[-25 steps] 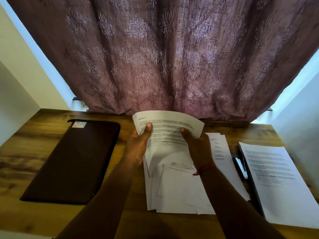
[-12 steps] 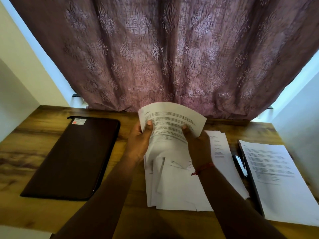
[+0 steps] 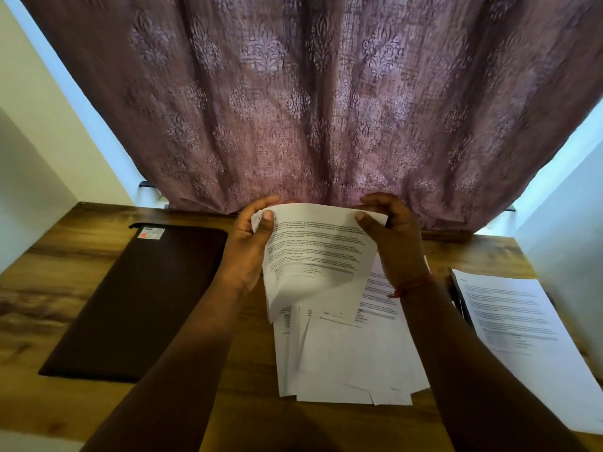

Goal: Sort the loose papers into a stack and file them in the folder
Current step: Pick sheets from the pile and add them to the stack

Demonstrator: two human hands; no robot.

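- Leftmost, your dark folder (image 3: 137,298) lies closed on the wooden desk (image 3: 49,272).
- Your left hand (image 3: 249,247) and right hand (image 3: 393,243) pinch a printed sheaf (image 3: 318,256) by its far corners.
- Loose papers (image 3: 352,357) lie beneath.
- Far right, another page (image 3: 522,337).

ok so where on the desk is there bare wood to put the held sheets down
Bare wood shows between the dark folder and the loose papers, under the left forearm, and along the near edge. The right is crowded: loose papers, then a stack of pages.
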